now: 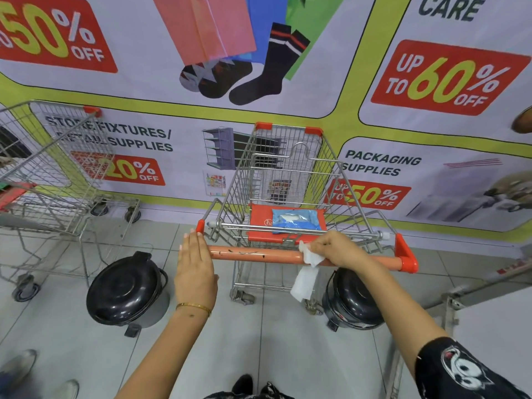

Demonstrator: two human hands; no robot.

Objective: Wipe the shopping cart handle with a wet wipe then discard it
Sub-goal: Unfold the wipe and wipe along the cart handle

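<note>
Cart handle [259, 256], orange, spanned by both hands: left hand [195, 272] laid flat and unclenched at its left end, likely to steady the cart. Right hand [335, 249] clenched around the wet wipe [309, 259], pressed onto the bar right of centre, loose tail dangling. Two lidded black bins [126, 289] on the floor just below, handy for discarding.

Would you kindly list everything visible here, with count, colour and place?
shopping cart: one, silver wire, centre, facing the banner
cart handle: one, orange with dark marks, across the middle
wet wipe: one, white, draped over the handle
wipes packet: one, blue, on the red child seat flap
pedal bins: two, black, on the floor either side
second cart: one, silver, far left
sale banner: one, grey and lime, on the wall
left hand: flat on the handle, gold bangle
right hand: gripping the wipe
</note>
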